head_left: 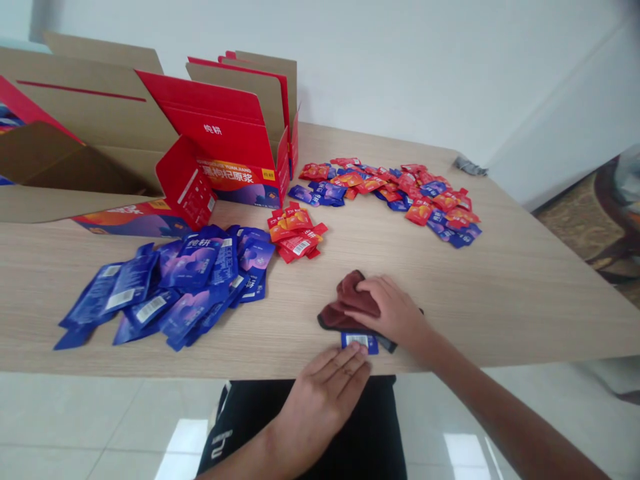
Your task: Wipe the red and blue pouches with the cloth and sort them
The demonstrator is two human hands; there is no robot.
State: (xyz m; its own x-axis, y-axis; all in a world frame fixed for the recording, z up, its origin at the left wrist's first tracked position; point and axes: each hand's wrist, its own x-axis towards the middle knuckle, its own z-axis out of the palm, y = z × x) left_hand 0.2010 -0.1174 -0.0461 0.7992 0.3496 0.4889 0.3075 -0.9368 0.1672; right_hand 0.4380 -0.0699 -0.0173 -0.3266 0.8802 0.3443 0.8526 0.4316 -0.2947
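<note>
Close to the table's front edge lies a small blue sachet [354,341] with a white barcode label, partly covered by a folded brown cloth [345,308] with dark edging. The fingers of my left hand [327,393] are stretched out, their tips resting on the sachet's near edge. My right hand [395,310] is closed on the cloth, its fingers bent over the bunched fabric on top of the sachet. Left of the hands is a pile of larger blue pouches [195,280]. A small heap of red sachets [297,233] sits beyond the cloth.
Open red cardboard boxes [200,100] stand at the back left, flaps raised. Mixed red and blue sachets [390,183] spread along the far side of the wooden table [525,287]. A grey crumpled item [470,165] lies at the back right corner, near the white wall.
</note>
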